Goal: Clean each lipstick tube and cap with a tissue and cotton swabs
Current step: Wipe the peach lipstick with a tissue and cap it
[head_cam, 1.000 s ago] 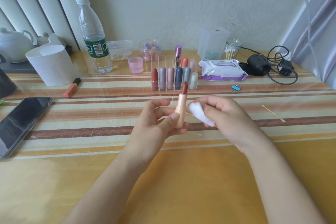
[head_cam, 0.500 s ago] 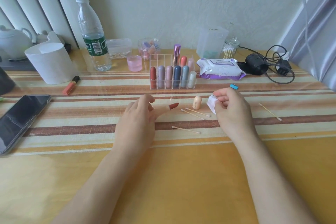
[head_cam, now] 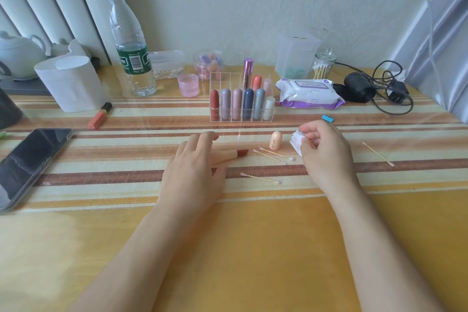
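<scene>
An uncapped lipstick tube (head_cam: 231, 155) lies on its side on the striped table (head_cam: 126, 159), red bullet pointing toward its peach cap (head_cam: 276, 140), which stands upright a little apart. The person's left hand (head_cam: 195, 172) lies palm-down over the barrel; whether the fingers pinch it is hidden. The right hand (head_cam: 326, 149), well apart from the left, pinches a folded white tissue (head_cam: 296, 141) just beside the cap. Three cotton swabs (head_cam: 272, 157) lie between the hands, a fourth off to the right. The tube appears set down between wipes; the cap or a swab looks next, which calls for freeing fingers from the tissue without rolling the tube. Behind, a clear organizer (head_cam: 241, 119) holds more capped lipsticks awaiting their turn
</scene>
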